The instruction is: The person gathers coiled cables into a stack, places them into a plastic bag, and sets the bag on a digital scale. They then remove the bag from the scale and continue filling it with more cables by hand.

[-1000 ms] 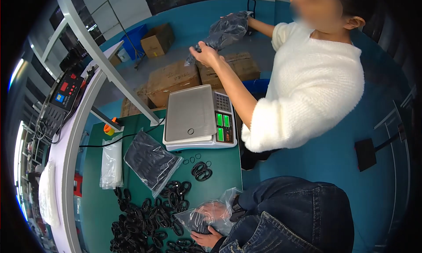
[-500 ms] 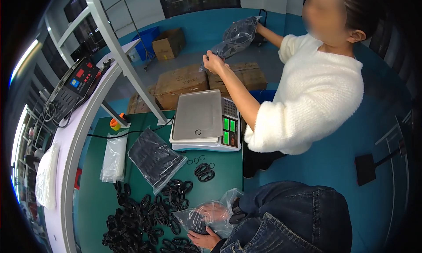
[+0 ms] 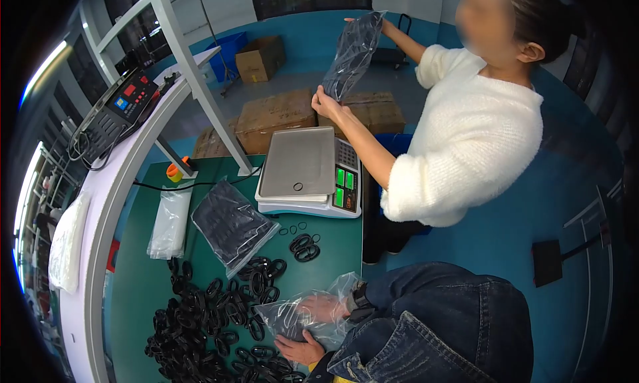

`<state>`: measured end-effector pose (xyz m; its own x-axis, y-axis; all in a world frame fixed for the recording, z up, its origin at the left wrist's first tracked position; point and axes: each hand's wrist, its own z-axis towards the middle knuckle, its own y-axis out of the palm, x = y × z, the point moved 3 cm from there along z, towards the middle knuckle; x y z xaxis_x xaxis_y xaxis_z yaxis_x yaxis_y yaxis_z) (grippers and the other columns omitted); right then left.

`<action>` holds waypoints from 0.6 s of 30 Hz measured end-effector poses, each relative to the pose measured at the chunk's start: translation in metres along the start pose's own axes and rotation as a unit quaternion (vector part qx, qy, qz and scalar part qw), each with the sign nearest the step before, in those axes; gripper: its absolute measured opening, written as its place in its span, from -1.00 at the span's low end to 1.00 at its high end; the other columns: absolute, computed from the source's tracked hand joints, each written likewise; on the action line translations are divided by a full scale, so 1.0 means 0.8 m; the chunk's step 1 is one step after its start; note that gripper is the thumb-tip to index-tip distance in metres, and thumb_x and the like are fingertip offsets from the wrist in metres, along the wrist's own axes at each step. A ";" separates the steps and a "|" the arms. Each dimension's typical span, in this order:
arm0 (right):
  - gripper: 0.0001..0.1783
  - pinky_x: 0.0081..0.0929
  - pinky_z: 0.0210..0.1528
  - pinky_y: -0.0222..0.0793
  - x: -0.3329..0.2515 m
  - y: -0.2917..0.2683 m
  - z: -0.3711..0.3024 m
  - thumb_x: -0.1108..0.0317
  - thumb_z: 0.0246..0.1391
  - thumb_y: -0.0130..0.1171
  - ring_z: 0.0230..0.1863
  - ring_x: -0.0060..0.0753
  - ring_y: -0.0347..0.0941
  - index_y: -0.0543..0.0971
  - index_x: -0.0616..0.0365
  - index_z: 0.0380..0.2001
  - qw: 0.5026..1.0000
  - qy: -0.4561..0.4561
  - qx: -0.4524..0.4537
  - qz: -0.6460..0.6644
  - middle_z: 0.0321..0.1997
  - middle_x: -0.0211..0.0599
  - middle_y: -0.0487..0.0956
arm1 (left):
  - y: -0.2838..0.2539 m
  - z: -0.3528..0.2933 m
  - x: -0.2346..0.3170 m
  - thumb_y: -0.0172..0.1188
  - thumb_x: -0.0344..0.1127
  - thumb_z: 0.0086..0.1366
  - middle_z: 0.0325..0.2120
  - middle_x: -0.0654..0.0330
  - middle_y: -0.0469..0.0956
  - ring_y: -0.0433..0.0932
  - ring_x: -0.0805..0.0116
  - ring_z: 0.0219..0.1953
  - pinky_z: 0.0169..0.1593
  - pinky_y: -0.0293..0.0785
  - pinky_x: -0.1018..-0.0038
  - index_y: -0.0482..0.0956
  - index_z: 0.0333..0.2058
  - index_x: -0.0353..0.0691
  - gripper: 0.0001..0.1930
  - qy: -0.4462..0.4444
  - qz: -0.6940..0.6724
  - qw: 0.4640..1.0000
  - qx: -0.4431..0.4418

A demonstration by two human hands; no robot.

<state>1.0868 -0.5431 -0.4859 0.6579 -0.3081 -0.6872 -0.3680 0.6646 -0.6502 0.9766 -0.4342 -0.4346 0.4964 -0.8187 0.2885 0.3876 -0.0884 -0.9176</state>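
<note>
Likely light, limp and slippery, the clear plastic bag (image 3: 274, 312) lies on the green table (image 3: 333, 260) beside black coiled cables (image 3: 190, 330); its rim should give you the surest hold. Crinkled and glossy, it shows dark contents (image 3: 291, 326). Your left hand (image 3: 299, 350) meets its lower edge, thumb apart from fingers, firmness unclear; your right hand (image 3: 325, 308) shows through film, its grip impossible to tell.

Your right hand (image 3: 323, 308) and left hand (image 3: 299, 349) are on a clear bag (image 3: 282, 316); black coils (image 3: 193, 324) left, scale (image 3: 297, 160) beyond.
</note>
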 end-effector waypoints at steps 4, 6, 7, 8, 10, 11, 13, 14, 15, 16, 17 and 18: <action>-0.36 -0.24 0.12 0.23 -0.023 -0.040 0.006 0.16 -0.03 0.03 0.12 -0.11 0.27 0.25 0.17 0.13 0.981 0.045 -0.109 -0.154 0.14 -0.16 0.33 | 0.000 0.001 0.006 -0.07 0.21 0.20 0.16 -0.12 0.10 0.17 -0.11 0.13 0.15 0.08 0.08 0.04 0.22 -0.24 -0.22 0.006 -0.005 1.000 0.006; -0.39 -0.23 0.14 0.20 -0.023 -0.041 0.006 0.19 -0.01 0.01 0.14 -0.08 0.26 0.26 0.19 0.13 0.981 0.049 -0.124 -0.142 0.13 -0.13 0.33 | -0.005 0.000 0.007 -0.02 0.19 0.19 0.17 -0.10 0.10 0.17 -0.10 0.12 0.15 0.09 0.09 0.03 0.23 -0.21 -0.22 0.004 -0.006 1.000 0.012; -0.39 -0.23 0.14 0.20 -0.022 -0.042 0.007 0.19 -0.01 0.01 0.13 -0.09 0.26 0.26 0.20 0.12 0.981 0.048 -0.126 -0.141 0.13 -0.13 0.33 | -0.005 0.001 0.008 -0.07 0.21 0.20 0.16 -0.13 0.10 0.17 -0.10 0.12 0.15 0.08 0.08 0.04 0.22 -0.24 -0.22 0.005 -0.011 1.000 0.004; -0.39 -0.23 0.14 0.20 -0.023 -0.043 0.008 0.19 -0.01 0.01 0.13 -0.09 0.27 0.26 0.20 0.12 0.981 0.045 -0.127 -0.139 0.14 -0.13 0.33 | -0.008 0.002 0.010 -0.12 0.23 0.21 0.15 -0.16 0.10 0.16 -0.11 0.13 0.15 0.08 0.07 0.05 0.21 -0.28 -0.22 0.006 -0.016 1.000 -0.003; -0.39 -0.23 0.14 0.20 -0.022 -0.039 0.007 0.20 -0.01 0.01 0.12 -0.09 0.27 0.27 0.21 0.12 0.981 0.042 -0.130 -0.137 0.14 -0.13 0.33 | -0.009 0.003 0.009 -0.16 0.25 0.23 0.14 -0.19 0.10 0.16 -0.12 0.13 0.15 0.08 0.06 0.07 0.19 -0.31 -0.21 0.005 -0.021 1.000 -0.010; -0.40 -0.23 0.13 0.21 -0.020 -0.036 0.005 0.19 -0.01 0.01 0.12 -0.10 0.28 0.27 0.21 0.12 0.983 0.032 -0.110 -0.142 0.13 -0.13 0.33 | -0.008 0.003 0.008 -0.16 0.25 0.23 0.14 -0.19 0.10 0.16 -0.12 0.13 0.15 0.08 0.05 0.07 0.19 -0.31 -0.21 0.006 -0.021 1.000 -0.010; -0.41 -0.23 0.11 0.22 -0.016 -0.033 0.002 0.19 -0.01 0.01 0.10 -0.10 0.29 0.28 0.22 0.11 0.986 0.013 -0.070 -0.151 0.12 -0.13 0.34 | -0.006 0.002 0.009 -0.15 0.25 0.22 0.14 -0.19 0.10 0.16 -0.13 0.12 0.14 0.08 0.05 0.07 0.19 -0.31 -0.21 0.007 -0.023 1.000 -0.010; -0.41 -0.23 0.11 0.22 -0.013 -0.032 -0.002 0.19 -0.01 0.01 0.10 -0.10 0.29 0.28 0.22 0.11 0.986 0.013 -0.070 -0.152 0.12 -0.13 0.34 | -0.006 0.001 0.010 -0.15 0.25 0.22 0.14 -0.19 0.10 0.16 -0.13 0.12 0.14 0.08 0.05 0.07 0.19 -0.31 -0.21 0.006 -0.024 1.000 -0.010; -0.42 -0.24 0.10 0.23 -0.015 -0.034 -0.001 0.20 -0.01 0.01 0.09 -0.11 0.30 0.29 0.22 0.09 0.986 0.015 -0.079 -0.145 0.11 -0.14 0.35 | -0.007 0.002 0.009 -0.15 0.25 0.22 0.14 -0.19 0.10 0.17 -0.13 0.11 0.14 0.08 0.05 0.07 0.19 -0.31 -0.21 0.006 -0.026 1.000 -0.010; -0.43 -0.25 0.09 0.23 -0.022 -0.042 0.003 0.21 -0.01 0.01 0.08 -0.12 0.31 0.31 0.22 0.08 0.987 0.017 -0.087 -0.137 0.11 -0.15 0.36 | -0.007 0.002 0.008 -0.14 0.25 0.22 0.14 -0.19 0.10 0.17 -0.13 0.11 0.14 0.09 0.05 0.07 0.19 -0.31 -0.20 0.006 -0.027 1.000 -0.010; -0.44 -0.26 0.08 0.24 -0.025 -0.045 0.004 0.21 -0.01 0.01 0.06 -0.12 0.32 0.32 0.22 0.07 0.987 0.019 -0.095 -0.130 0.10 -0.16 0.36 | -0.007 0.001 0.008 -0.14 0.25 0.22 0.14 -0.19 0.10 0.17 -0.14 0.11 0.14 0.09 0.04 0.07 0.19 -0.32 -0.20 0.006 -0.029 1.000 -0.011; -0.44 -0.26 0.08 0.24 -0.024 -0.043 0.002 0.21 -0.01 0.01 0.06 -0.12 0.32 0.32 0.22 0.07 0.987 0.018 -0.097 -0.129 0.10 -0.16 0.36 | -0.007 0.000 0.008 -0.14 0.25 0.22 0.14 -0.19 0.10 0.17 -0.14 0.11 0.14 0.09 0.04 0.07 0.19 -0.32 -0.20 0.004 -0.028 1.000 -0.011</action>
<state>1.0878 -0.5588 -0.4498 0.7235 -0.4761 -0.4998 -0.3122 0.4201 -0.8521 0.9774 -0.4388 -0.4275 0.4682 -0.8165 0.3379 0.3983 -0.1463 -0.9055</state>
